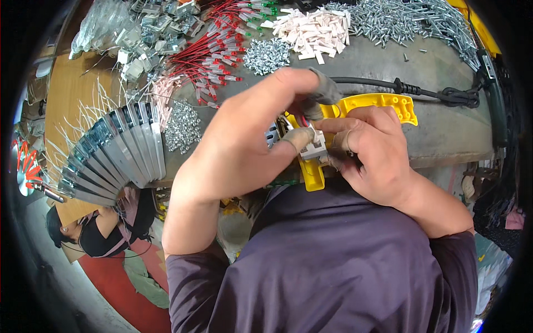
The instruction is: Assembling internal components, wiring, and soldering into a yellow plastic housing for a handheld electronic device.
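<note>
My left hand [239, 133] bends over the work at the table's front edge, with cloth-like covers on its fingertips. Its thumb and fingers are closed on a small white boxy part [315, 150]. From the other side my right hand [375, 152] is closed at the same part, its index finger reaching in beside the left fingertips. Beneath and behind the hands is a yellow plastic housing [401, 106], curved and with moulded posts inside; its lower end [314, 178] sticks out toward my body. A red wire shows between the fingers. Most of the housing's inside is hidden.
A black cable [366, 82] runs right from the housing to a knotted bundle. Along the back lie screws [383, 22], pale plastic strips [313, 30], small metal fasteners [266, 55] and red-wired parts [214, 55]. Fanned metal plates [119, 147] stand left; another person [105, 230] sits beyond.
</note>
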`<state>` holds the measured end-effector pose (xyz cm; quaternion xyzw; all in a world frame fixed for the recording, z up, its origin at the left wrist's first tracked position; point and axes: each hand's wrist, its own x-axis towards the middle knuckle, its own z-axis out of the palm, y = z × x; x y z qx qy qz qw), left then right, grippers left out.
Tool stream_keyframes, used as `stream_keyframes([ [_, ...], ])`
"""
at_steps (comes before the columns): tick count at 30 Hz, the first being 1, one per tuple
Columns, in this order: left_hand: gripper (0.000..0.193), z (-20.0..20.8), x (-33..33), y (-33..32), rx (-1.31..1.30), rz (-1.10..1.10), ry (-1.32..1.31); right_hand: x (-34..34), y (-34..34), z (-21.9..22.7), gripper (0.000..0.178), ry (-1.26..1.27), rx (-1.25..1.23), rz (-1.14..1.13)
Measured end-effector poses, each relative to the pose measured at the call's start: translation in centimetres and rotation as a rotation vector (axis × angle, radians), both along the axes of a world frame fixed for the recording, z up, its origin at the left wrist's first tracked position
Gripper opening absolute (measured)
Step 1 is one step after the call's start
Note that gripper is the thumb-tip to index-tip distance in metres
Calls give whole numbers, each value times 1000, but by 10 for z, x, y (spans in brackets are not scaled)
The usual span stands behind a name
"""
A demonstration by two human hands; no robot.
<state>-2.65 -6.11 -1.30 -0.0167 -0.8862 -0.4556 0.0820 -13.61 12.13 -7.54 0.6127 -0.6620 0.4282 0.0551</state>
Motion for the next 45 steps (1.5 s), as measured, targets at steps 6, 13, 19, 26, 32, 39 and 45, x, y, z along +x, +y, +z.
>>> stream_keyframes([
  [6, 49, 5, -4, -2, 55, -55, -70, -2, -2, -3, 37, -1, -58, 18],
  [13, 55, 15, -9, -2, -262, -231, -9, -1, 1, -6, 33, -11, -67, -1],
  [19, 51, 2, -5, 1, 58, -43, -63, 1, -4, -6, 35, -56, -107, 9],
  [26, 53, 11, -10, 5, -143, -97, -18, -3, -2, -4, 40, -64, -41, 2],
  [32, 50, -2, 9, -16, -57, -29, 17, -1, -3, -4, 43, -2, -25, 4],
  [39, 48, -8, 10, -20, -35, -86, -23, -3, -3, -2, 34, -10, -20, 22],
  [45, 44, -2, 3, -16, -110, -152, 6, -1, -4, -3, 35, -11, -48, 19],
])
